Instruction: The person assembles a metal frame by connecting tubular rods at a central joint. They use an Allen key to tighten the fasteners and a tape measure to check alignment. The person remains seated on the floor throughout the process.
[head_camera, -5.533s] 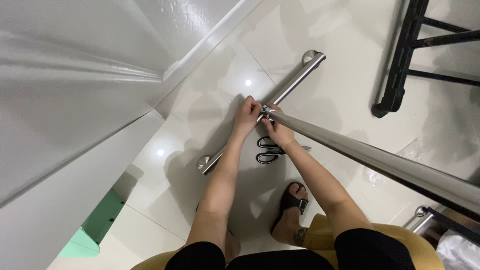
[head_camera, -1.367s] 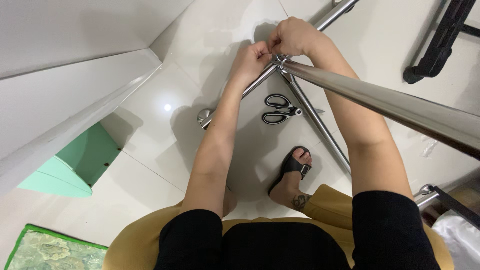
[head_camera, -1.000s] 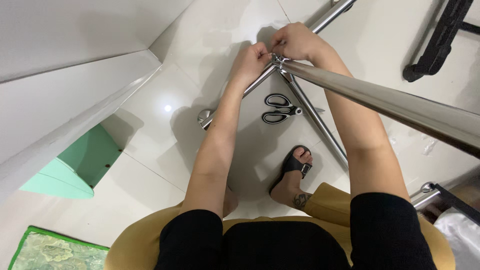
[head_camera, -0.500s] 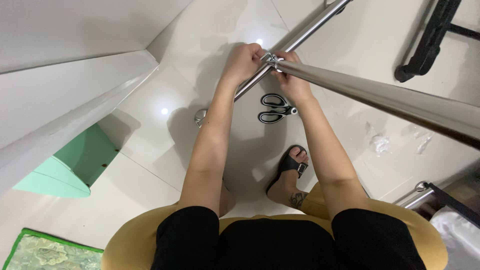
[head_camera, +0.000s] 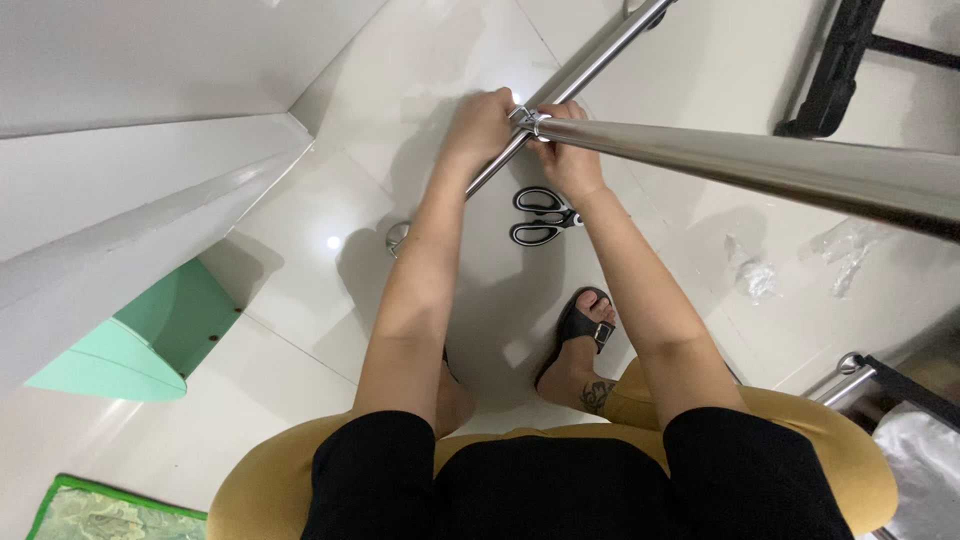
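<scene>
My left hand and my right hand meet at the small metal fitting on the near end of a long shiny steel tube that runs off to the right. Both hands have their fingers closed on that end. A second steel tube lies on the white tiled floor below them, running from lower left to upper right. Black-handled scissors lie on the floor just under my right wrist.
A white ledge fills the left side, with a green panel under it. A black metal frame stands at the top right. Crumpled clear plastic lies on the tiles at right. My sandalled foot is below the scissors.
The view has swung: the held tube now lies lower and more level across the frame. My hands stay together on its end fitting, with the right hand lower than a second ago.
</scene>
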